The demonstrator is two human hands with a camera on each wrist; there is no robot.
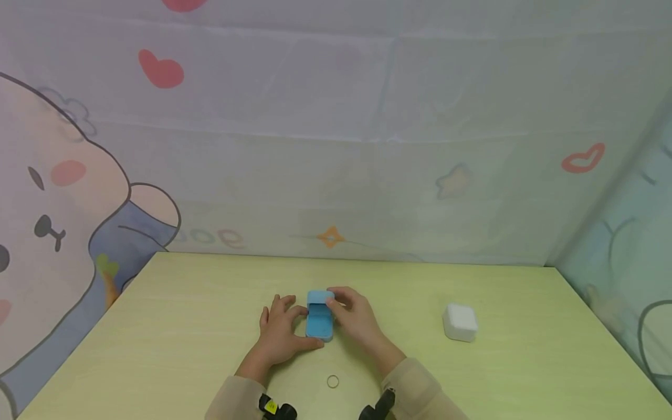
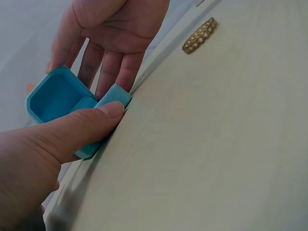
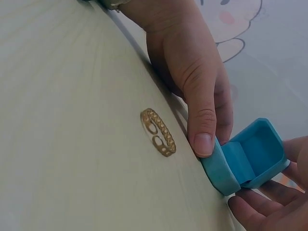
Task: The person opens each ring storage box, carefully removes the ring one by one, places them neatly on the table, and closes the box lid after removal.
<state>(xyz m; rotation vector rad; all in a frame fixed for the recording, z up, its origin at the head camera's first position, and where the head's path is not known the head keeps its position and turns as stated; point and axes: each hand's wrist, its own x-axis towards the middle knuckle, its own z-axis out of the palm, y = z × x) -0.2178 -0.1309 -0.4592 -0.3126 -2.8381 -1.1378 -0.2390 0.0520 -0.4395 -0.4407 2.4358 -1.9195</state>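
A small light-blue ring box [image 1: 319, 328] stands on the table with its lid raised and its inside showing. My left hand [image 1: 280, 337] grips the base, thumb along the front and index finger at the left side. With my right hand [image 1: 361, 321] I pinch the raised lid [image 3: 263, 149] at its right edge, thumb in front and fingers behind. Nearer the table's front edge lies a gold-coloured openwork ring [image 1: 333, 381], apart from both hands. In the right wrist view the ring [image 3: 159, 133] shows a braided band. No ring is visible in the box.
A white rounded box [image 1: 461, 322] sits on the right part of the pale wooden table [image 1: 199, 309]. Behind the table hangs a printed cloth [image 1: 336, 116] with hearts and a cartoon animal. Wrist cameras [image 1: 278, 408] are strapped on both sleeves.
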